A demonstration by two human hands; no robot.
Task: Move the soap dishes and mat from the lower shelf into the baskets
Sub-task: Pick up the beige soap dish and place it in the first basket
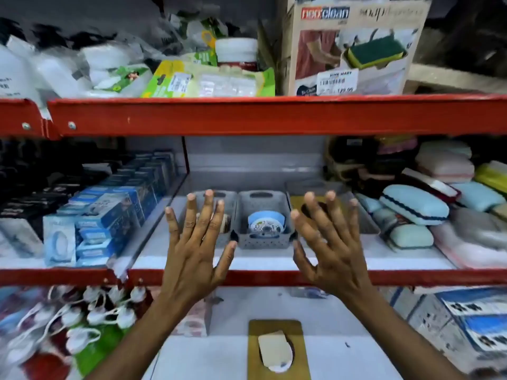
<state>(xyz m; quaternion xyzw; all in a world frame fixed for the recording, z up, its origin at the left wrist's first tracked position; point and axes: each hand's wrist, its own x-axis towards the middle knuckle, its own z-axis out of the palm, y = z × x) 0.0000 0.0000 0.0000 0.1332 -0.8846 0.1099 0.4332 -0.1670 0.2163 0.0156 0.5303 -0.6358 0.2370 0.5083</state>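
Three grey perforated baskets stand side by side on the middle shelf. The centre basket [264, 240] holds a round blue and white item [265, 224]. My left hand [195, 248] is raised with fingers spread in front of the left basket [223, 215] and holds nothing. My right hand [330, 242] is also spread and empty, in front of the right basket [369, 226], where a yellow-brown item [297, 202] shows behind my fingers. On the lower shelf lies a brown-gold mat [277, 352] with a pale soap dish [275, 351] on top of it.
Blue boxed goods [109, 215] fill the middle shelf's left side; pastel sponges and pads [417, 207] crowd its right. Red shelf beams [247, 116] run above and below. Packed white scrubbers [82, 316] lie lower left, printed boxes [472, 322] lower right.
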